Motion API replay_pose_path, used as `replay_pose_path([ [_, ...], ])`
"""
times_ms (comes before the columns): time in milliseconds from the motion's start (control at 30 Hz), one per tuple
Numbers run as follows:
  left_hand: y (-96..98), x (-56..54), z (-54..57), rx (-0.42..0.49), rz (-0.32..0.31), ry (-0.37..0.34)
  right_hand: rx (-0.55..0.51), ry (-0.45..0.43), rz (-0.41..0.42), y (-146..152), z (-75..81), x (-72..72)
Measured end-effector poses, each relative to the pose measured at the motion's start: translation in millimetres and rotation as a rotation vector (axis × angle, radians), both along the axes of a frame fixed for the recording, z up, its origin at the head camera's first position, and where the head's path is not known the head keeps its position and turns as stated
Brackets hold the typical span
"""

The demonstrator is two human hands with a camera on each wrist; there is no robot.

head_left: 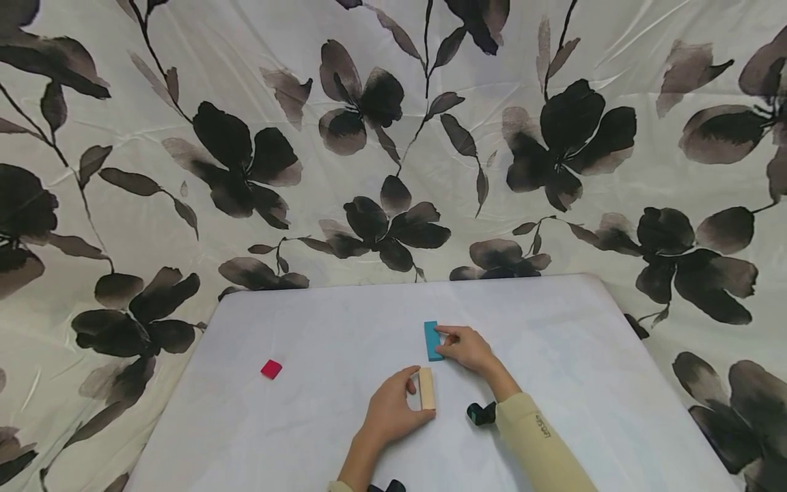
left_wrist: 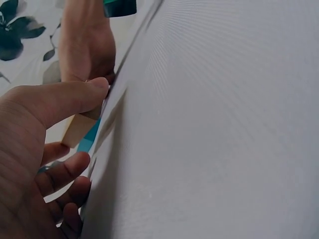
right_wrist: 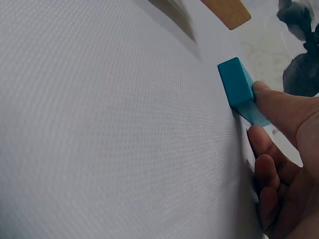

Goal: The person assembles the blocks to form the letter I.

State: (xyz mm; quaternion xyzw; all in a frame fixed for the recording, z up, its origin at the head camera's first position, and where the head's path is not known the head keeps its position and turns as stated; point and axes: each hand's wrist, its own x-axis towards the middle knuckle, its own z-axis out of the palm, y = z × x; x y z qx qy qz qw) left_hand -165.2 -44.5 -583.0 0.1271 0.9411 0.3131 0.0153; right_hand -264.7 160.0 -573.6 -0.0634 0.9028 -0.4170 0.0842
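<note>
Near the table's middle, my left hand (head_left: pixel 390 410) grips a plain wooden block (head_left: pixel 427 389), with the thumb at its near end and the index finger at its far end. In the left wrist view the pale block (left_wrist: pixel 79 130) shows partly behind the thumb; the other fingers are loosely bent. Just beyond it lies a blue block (head_left: pixel 432 342), which my right hand (head_left: pixel 470 348) pinches from the right side with thumb and index finger. The right wrist view shows the blue block (right_wrist: pixel 237 82) against the thumb. A small gap parts the two blocks.
A small red block (head_left: pixel 271 370) lies apart on the left of the white table (head_left: pixel 246 437). Black wrist devices (head_left: pixel 481 413) sit on both wrists. Behind the table's far edge hangs a flowered cloth (head_left: pixel 369 164).
</note>
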Motion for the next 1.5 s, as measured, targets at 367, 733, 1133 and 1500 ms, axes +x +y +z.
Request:
replay_pose_path([
  [367,11.7,-3.0,2.0,-0.026,0.007,0.004,0.016,-0.001,-0.003,1.3,0.7,1.2],
  [733,15.0,-7.5,0.2,-0.03,-0.019,0.026,0.02,0.004,-0.003,-0.5,-3.1,0.4],
  [1133,21.4,-14.9,-0.3,-0.027,-0.025,0.033,0.02,0.006,-0.008,0.8,-0.2,0.4],
  [1500,22.4,-16.7,-1.5,-0.06,-0.013,0.028,0.016,-0.004,0.007,-0.1,0.8,0.8],
])
